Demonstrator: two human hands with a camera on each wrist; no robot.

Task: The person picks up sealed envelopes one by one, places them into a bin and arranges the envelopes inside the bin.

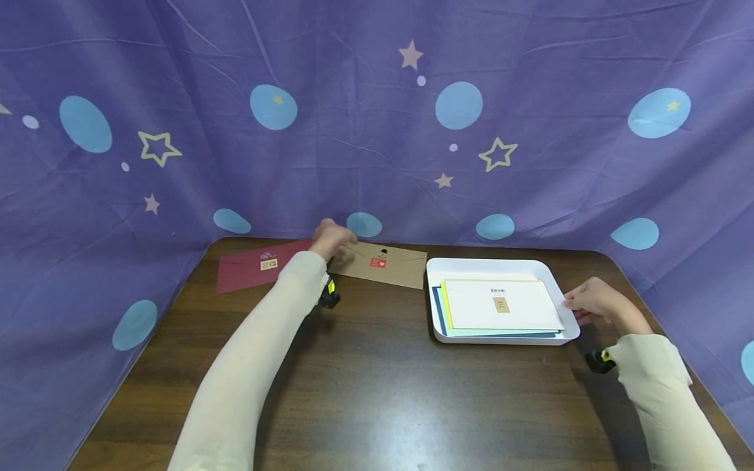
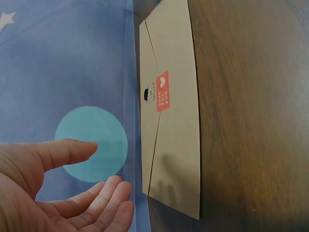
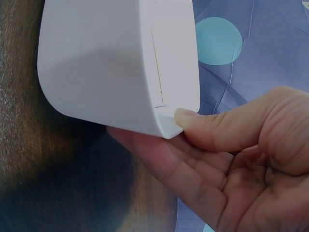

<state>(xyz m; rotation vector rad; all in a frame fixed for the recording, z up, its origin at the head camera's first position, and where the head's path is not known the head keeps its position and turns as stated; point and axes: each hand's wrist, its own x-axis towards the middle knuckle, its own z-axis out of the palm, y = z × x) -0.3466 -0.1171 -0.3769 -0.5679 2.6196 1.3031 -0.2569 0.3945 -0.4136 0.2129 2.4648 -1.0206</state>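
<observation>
A kraft-brown envelope with a red "Just for you" sticker lies flat at the back of the table. Over its left end is my left hand, thumb and fingers apart with nothing between them in the left wrist view. To that hand's left lies a dark red envelope with a beige sticker. My right hand grips the right rim of a white tray, thumb over the edge and fingers underneath. Inside the tray sits a stack of envelopes, a white envelope with a tan label on top.
Yellow, pale green and dark blue edges show below the white envelope. The brown wooden table meets a purple curtain with stars and blue spots along its back and sides.
</observation>
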